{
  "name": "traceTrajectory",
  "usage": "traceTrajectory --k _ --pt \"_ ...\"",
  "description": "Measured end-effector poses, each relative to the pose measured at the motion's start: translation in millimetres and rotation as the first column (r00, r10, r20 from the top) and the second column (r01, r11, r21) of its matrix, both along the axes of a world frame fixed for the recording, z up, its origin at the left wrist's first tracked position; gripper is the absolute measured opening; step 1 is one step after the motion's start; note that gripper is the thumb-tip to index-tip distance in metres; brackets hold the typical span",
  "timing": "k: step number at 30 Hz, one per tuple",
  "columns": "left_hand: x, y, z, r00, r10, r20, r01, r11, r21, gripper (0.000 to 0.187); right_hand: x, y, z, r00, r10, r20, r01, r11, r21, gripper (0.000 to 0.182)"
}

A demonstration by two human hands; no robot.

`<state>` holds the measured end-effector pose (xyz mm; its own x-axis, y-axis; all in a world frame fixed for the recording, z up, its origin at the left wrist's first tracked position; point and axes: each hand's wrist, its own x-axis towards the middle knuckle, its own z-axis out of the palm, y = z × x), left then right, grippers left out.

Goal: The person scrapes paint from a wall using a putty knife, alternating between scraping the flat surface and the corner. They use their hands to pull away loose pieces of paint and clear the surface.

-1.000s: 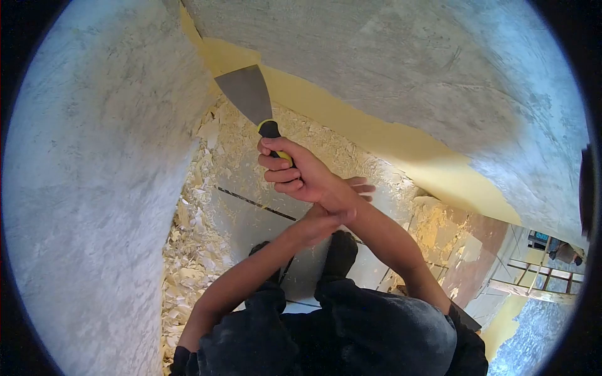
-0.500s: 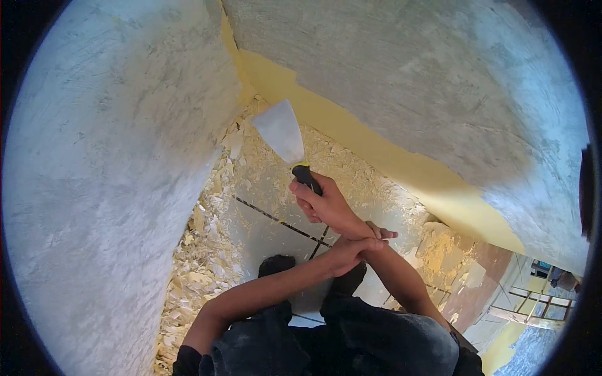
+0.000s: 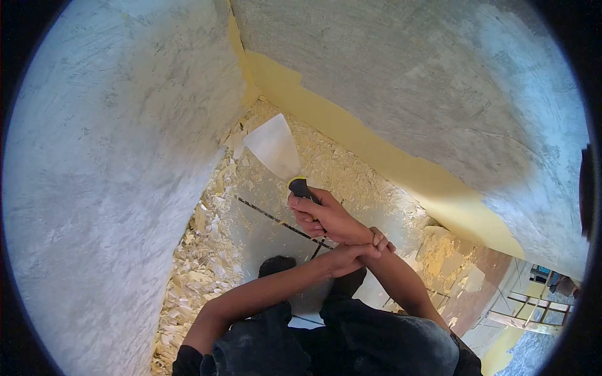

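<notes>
My right hand (image 3: 323, 216) is closed round the black and yellow handle of a putty knife (image 3: 274, 147). Its wide metal blade points up and to the left, over the littered floor near the wall corner. My left hand (image 3: 359, 254) is wrapped round my right wrist, with fingers showing on the far side. Beneath the blade lie pale yellow paint flakes (image 3: 329, 147) on the floor.
Grey, scraped walls (image 3: 113, 156) rise on the left and right (image 3: 426, 88). A strip of yellow paint (image 3: 364, 135) runs along the right wall's base. More flakes (image 3: 197, 269) pile up by the left wall. Scaffold-like bars (image 3: 533, 307) stand far right.
The putty knife and my right hand have moved slightly down, and the blade tilts more to the left. The fingers of my left hand have closed more tightly round my right wrist.
</notes>
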<state>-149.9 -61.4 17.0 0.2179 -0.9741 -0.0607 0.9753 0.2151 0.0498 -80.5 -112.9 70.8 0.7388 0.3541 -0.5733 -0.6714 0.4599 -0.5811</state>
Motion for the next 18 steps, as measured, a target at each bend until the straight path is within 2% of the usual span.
traceTrajectory --k 5,7,8,10,11,12,13,14,15,16,17,18 --pt "1.0 3.3 -5.3 0.995 -0.009 0.103 0.009 1.0 -0.005 0.024 -4.0 -2.8 -6.9 1.0 -0.004 -0.001 0.004 1.0 0.021 0.019" --pt "10.3 5.5 -2.3 0.942 -0.048 0.332 0.002 0.991 0.137 0.035 -6.1 -9.5 -10.9 1.0 -0.01 -0.004 0.009 0.99 -0.138 0.018" --pt "16.8 9.4 -7.4 0.942 -0.048 0.331 0.003 0.991 0.136 0.035 -7.3 -15.8 -13.5 1.0 -0.01 -0.005 0.009 0.99 -0.138 0.018" --pt "37.4 21.6 -26.0 0.822 -0.273 0.5 0.076 0.923 0.378 0.055 -7.7 -34.0 -19.2 0.999 0.005 0.054 0.018 0.906 -0.423 0.02" --pt "49.7 26.6 -34.8 0.788 -0.264 0.556 0.018 0.913 0.408 0.056 -9.5 -43.7 -22.1 0.999 0.006 0.052 0.017 0.906 -0.424 0.02" --pt "66.1 31.3 -40.3 0.749 -0.258 0.611 -0.042 0.901 0.432 0.057 -10.8 -53.5 -24.8 0.976 0.02 0.219 0.118 0.792 -0.6 0.022" --pt "83.2 37.0 -43.3 0.764 -0.238 0.6 -0.107 0.87 0.481 0.05 -10.4 -59.0 -26.4 0.926 0.068 0.371 0.244 0.643 -0.726 0.024" --pt "99.8 42.2 -46.0 0.779 -0.218 0.588 -0.167 0.832 0.529 0.044 -7.2 -61.4 -21.6 0.928 0.064 0.368 0.244 0.642 -0.727 0.024" --pt "116.1 45.6 -42.3 0.807 -0.168 0.566 -0.293 0.718 0.632 0.041 -3.1 -64.4 -12.0 0.886 0.186 0.426 0.341 0.363 -0.867 0.029" --pt "131.0 48.6 -34.1 0.828 -0.119 0.548 -0.393 0.574 0.718 0.038 -0.4 -67.8 -6.1 0.846 0.317 0.429 0.436 0.052 -0.898 0.034" --pt "144.3 51.5 -28.4 0.779 -0.005 0.627 -0.534 0.519 0.668 0.036 4.6 -72.0 -6.1 0.855 0.305 0.42 0.428 0.045 -0.903 0.034" --pt "156.4 53.3 -22.8 0.709 0.102 0.698 -0.659 0.446 0.605 0.035 12.0 -76.0 -7.2 0.784 0.434 0.444 0.517 -0.06 -0.854 0.034"
